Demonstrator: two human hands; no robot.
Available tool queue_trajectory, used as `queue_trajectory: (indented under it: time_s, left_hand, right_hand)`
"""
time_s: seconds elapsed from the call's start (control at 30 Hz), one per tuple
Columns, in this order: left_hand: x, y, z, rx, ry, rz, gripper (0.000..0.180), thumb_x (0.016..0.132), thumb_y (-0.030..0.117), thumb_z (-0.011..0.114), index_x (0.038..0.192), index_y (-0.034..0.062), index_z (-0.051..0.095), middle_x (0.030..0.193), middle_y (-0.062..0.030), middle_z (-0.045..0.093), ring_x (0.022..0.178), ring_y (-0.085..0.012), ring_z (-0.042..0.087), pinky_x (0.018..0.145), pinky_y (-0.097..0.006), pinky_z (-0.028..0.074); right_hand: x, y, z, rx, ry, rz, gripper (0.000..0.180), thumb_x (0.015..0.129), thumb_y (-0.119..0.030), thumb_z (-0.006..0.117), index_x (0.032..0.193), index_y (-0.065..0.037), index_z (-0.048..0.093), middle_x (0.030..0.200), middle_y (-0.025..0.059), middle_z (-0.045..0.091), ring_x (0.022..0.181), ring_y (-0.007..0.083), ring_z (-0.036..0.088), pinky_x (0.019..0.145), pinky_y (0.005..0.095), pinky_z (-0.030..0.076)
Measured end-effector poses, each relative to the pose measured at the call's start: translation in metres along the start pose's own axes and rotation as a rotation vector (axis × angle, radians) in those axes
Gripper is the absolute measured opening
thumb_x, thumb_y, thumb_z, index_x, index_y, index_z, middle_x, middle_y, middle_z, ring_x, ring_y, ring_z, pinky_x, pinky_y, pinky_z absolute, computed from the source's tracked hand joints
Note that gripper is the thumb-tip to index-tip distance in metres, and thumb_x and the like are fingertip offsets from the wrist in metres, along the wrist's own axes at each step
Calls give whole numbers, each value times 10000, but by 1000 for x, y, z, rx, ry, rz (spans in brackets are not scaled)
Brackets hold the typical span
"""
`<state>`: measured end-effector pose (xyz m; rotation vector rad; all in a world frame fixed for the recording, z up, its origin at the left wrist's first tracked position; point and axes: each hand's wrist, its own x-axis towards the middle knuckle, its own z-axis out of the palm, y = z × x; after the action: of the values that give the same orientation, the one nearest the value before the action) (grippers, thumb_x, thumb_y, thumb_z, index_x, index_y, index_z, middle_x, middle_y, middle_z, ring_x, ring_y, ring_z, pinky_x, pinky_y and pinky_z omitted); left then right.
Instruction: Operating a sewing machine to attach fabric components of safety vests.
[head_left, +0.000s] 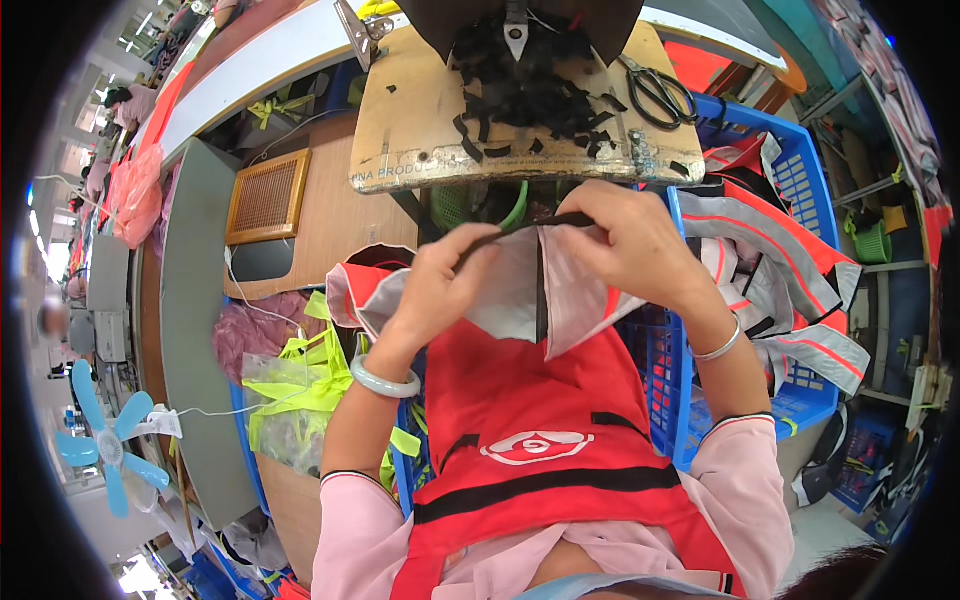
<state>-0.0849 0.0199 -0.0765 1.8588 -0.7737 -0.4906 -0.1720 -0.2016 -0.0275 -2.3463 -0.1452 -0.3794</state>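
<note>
My left hand (447,285) pinches the black-bound edge of a grey-and-red reflective vest (508,290), and my right hand (630,240) grips the same edge a little to the right. Between them the black binding is stretched, while the vest hangs over my red apron (540,385). A black strip runs down the vest's pale inner side. Just beyond my hands is a worn wooden machine table (400,125), strewn with black fabric scraps (530,90). Above the scraps sits a pointed metal machine part (515,38). Dark-handled scissors (658,95) lie at the table's right end.
To my right, a blue plastic basket (690,400) holds more reflective vests (765,245), some draping over its rim. Yellow-green strips (305,370) and clear plastic lie at my left. Farther left are a grey panel (195,330) and a blue-bladed fan (112,447).
</note>
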Motion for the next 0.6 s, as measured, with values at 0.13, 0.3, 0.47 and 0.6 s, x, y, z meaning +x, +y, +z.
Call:
queue_trajectory:
  time_s: [0.13,0.3,0.47,0.6]
  left_hand:
    - [19,51,-23,-2,59,197,248,880,92,638,1109,-2,643,896,-91,686,784,-100,595,716,-271,485]
    - [51,95,-55,262,-59,191,243,838,114,680,1029,-35,658,918,-170,689,826,-189,666,749,-299,500]
    - [99,76,-76,336,-197,165,227,877,152,651,952,-62,630,771,-38,624,741,-76,519,703,-243,454]
    - [131,66,-87,289,-274,63,243,898,173,645,957,-62,621,792,11,598,756,-47,495,703,-230,442]
  right_hand:
    - [14,-12,-29,88,92,15,141,806,-99,644,896,9,643,663,53,554,539,101,480,498,240,375]
    - [31,-10,-43,60,120,32,153,816,-123,648,880,16,638,654,41,540,553,78,464,499,239,360]
    - [63,13,-37,85,-80,230,272,810,-258,630,905,-4,656,723,181,620,655,325,591,618,376,460]
    - [83,44,-26,247,-61,274,292,835,-268,611,930,5,651,629,99,554,590,163,510,578,321,421]
